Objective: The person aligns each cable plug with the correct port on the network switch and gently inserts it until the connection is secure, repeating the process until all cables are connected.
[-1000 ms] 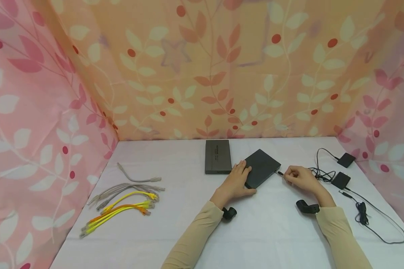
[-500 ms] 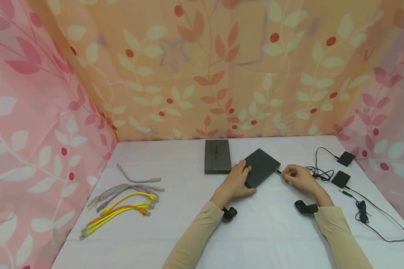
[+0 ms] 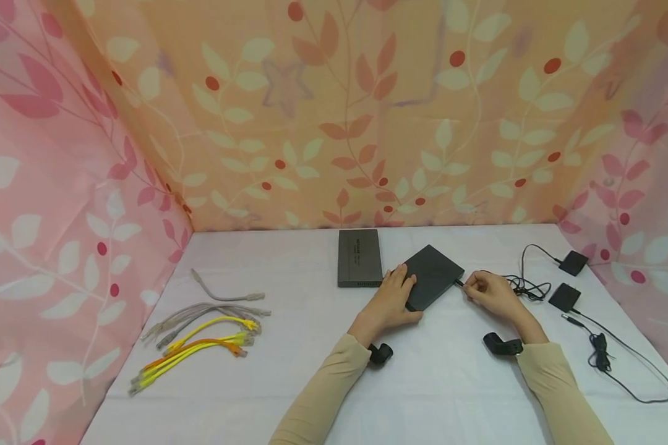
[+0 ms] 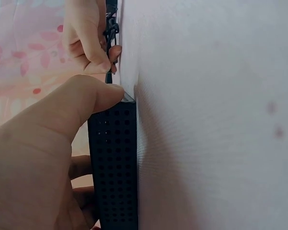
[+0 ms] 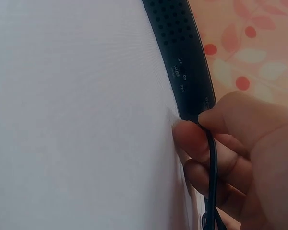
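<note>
One black box (image 3: 436, 275) sits angled toward the worktop (image 3: 440, 386)'s far edge, beside a grey box (image 3: 360, 259). Both grips are clamped, left hand (image 3: 388, 301) on the black box, right hand (image 3: 493, 295) on a cord (image 5: 212, 177). Wiring looks barely begun: near the right edge an adapter (image 3: 565, 298) lies loose; the plug (image 3: 459, 283) at the black box may be unseated.

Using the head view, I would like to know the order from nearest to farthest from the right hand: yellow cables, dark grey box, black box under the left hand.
1. black box: just to the left of the right hand, under the left hand.
2. dark grey box: farther left, behind the left hand.
3. yellow cables: on the left side, well beyond both boxes.
</note>
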Available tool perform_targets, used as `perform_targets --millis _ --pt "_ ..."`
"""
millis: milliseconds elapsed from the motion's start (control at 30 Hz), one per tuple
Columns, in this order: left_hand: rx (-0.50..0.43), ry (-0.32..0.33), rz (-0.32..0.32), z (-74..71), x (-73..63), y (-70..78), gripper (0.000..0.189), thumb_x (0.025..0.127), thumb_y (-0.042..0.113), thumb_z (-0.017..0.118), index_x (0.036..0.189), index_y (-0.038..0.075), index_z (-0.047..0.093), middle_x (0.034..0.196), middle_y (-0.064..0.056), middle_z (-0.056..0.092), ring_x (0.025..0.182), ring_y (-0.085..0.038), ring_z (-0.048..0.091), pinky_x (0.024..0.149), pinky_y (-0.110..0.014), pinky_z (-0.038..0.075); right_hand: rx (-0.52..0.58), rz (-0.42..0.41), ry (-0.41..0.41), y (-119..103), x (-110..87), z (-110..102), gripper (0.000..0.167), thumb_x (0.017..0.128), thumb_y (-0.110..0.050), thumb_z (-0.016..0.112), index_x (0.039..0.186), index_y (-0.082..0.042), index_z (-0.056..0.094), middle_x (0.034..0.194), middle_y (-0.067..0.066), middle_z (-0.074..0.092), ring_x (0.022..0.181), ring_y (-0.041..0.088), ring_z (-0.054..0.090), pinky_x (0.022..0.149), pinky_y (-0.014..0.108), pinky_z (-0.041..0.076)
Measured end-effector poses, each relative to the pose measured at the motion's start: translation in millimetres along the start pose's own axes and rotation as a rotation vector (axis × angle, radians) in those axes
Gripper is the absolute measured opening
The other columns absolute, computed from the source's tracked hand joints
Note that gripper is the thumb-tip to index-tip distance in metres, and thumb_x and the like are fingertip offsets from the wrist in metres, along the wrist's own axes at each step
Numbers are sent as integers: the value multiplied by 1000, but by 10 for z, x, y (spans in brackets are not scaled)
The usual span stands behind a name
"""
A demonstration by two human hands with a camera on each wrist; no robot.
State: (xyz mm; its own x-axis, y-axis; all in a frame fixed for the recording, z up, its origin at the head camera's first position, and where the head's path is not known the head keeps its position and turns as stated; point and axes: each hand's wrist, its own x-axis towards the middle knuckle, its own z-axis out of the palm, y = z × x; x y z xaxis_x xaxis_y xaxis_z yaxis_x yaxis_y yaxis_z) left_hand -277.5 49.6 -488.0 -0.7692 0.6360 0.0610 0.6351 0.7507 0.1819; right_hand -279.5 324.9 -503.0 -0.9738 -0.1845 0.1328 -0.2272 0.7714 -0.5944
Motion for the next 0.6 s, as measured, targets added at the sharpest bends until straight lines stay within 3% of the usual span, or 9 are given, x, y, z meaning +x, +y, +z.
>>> perform_targets --millis 300,400,467,533,600 --pt "10 9 -9 -11 -9 -25 82 83 57 57 144 7 31 152 -18 18 142 -27 12 114 -40 13 -47 -12 37 -14 49 25 8 86 -18 65 80 -12 62 66 -5 61 60 8 50 64 28 38" --pt "12 7 -11 2 -7 -28 84 83 61 55 144 8 30 153 -17 17 143 -25 11 115 -38 11 -88 -56 89 -48 49 21 3 83 -12 65 82 -11 63 67 -4 62 63 12 55 84 45 39" --pt "14 12 -16 21 -4 -15 86 82 64 54 144 9 30 153 -16 17 143 -25 10 115 -37 11 -107 -82 126 -87 41 14 7 80 -9 65 87 -8 63 69 0 64 68 20 59 93 58 29" --pt "14 11 -27 47 -5 16 89 81 66 53 145 10 30 153 -16 17 143 -24 10 115 -36 10 -122 -93 145 -133 29 7 16 80 -8 65 96 -5 62 76 5 66 75 26 62 96 66 20" --pt "28 9 -38 76 -9 60 90 80 68 50 145 10 29 153 -16 17 143 -25 10 115 -36 10 -125 -85 141 -188 18 2 23 81 -9 65 103 -2 60 85 11 67 83 32 62 97 67 20"
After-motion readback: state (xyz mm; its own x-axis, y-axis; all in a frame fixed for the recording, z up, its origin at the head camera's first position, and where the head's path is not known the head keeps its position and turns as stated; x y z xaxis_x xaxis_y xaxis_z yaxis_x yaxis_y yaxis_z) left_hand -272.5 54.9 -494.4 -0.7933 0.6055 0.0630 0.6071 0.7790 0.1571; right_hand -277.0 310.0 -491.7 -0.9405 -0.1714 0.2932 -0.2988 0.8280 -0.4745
